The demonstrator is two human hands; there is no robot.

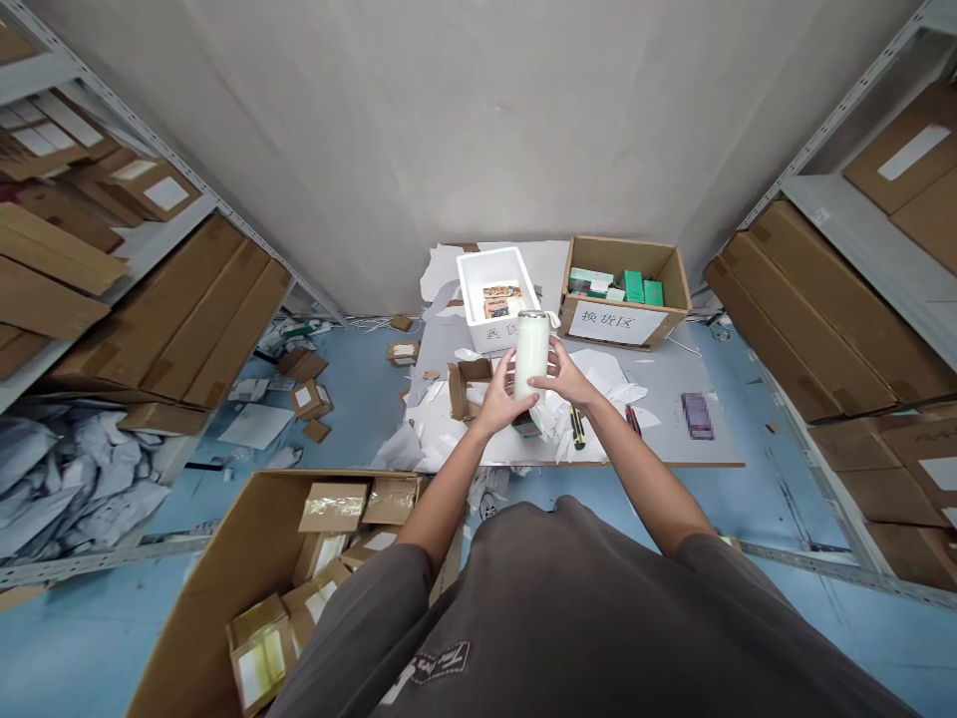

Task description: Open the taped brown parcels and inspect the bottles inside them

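Observation:
A pale cream-green insulated bottle [532,354] with a silver-rimmed top and a small light loop at its right is held upright above the table. My left hand [502,395] curves round its lower left side. On the other side, my right hand [566,376] grips it with the thumb across the front. Beneath lie crumpled white wrapping [553,424] and a small opened cardboard box [470,389]. A yellow-and-black utility knife [577,429] and a red cutter [632,419] rest to the right, near my right forearm.
Behind the bottle stand a white foam box [478,289] with small packets and a labelled cardboard box [680,284] with green cartons. A big carton of parcels [201,588] is at my left. Loaded shelves [829,194] flank both sides. Scraps litter the blue floor [351,399].

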